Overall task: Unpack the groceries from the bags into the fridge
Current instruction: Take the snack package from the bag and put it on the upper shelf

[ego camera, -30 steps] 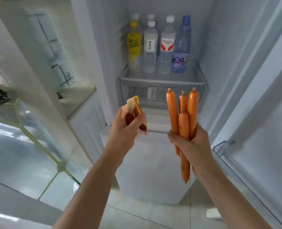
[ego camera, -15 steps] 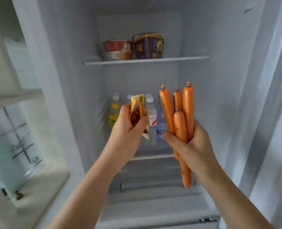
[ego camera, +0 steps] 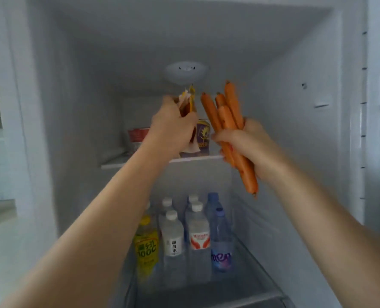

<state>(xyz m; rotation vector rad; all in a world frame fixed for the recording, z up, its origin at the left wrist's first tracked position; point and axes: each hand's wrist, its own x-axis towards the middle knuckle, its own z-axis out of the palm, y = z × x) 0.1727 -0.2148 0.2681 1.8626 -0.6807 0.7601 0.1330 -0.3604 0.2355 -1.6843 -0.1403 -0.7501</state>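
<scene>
Sausages [ego camera: 226, 121]: four, orange, bunched in right hand [ego camera: 249, 141]; fingers [ego camera: 221, 136] curled round the middle, ends sticking out above and below
Packet [ego camera: 190, 103]: one, yellow and white, pinched in left hand [ego camera: 171, 130], top poking above the fingers
Both hands: raised inside the fridge [ego camera: 295, 130], in front of the upper shelf [ego camera: 140, 163]
Cups on upper shelf: two, red one [ego camera: 137, 136] left, purple one [ego camera: 203, 136] right, far behind the hands
Bottles [ego camera: 184, 236]: about eight, upright on the lower shelf; yellow one at left, blue ones at right
</scene>
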